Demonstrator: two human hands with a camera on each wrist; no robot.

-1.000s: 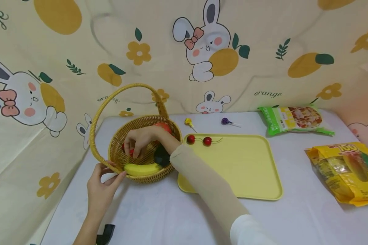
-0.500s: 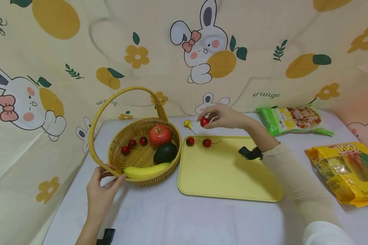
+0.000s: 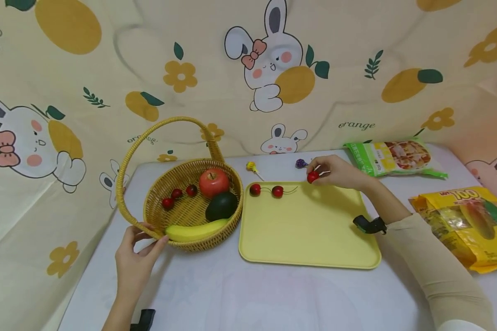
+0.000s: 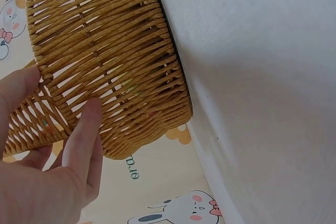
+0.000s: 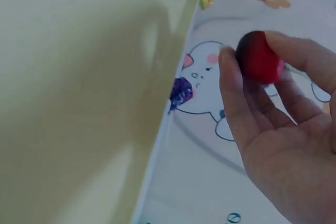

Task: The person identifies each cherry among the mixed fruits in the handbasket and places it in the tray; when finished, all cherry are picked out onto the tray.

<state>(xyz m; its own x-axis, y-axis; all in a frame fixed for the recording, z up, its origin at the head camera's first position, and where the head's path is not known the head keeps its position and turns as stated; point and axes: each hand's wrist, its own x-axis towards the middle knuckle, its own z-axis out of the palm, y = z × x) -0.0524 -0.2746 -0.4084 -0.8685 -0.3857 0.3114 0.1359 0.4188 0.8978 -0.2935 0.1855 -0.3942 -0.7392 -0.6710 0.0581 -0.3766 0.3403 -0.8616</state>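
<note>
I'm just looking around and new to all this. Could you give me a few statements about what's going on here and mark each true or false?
1. The right hand pinches a red cherry. True.
2. The left hand holds onto the wicker basket. True.
3. A purple lollipop lies beyond the far edge of the yellow tray. True.
4. Four cherries lie on the yellow tray. False: two cherries lie there.
5. The right hand is inside the wicker basket. False: it is near the tray's far edge.
6. Nothing but cherries is in the wicker basket. False: besides three cherries, it holds a banana, a large red fruit and a dark green fruit.
</note>
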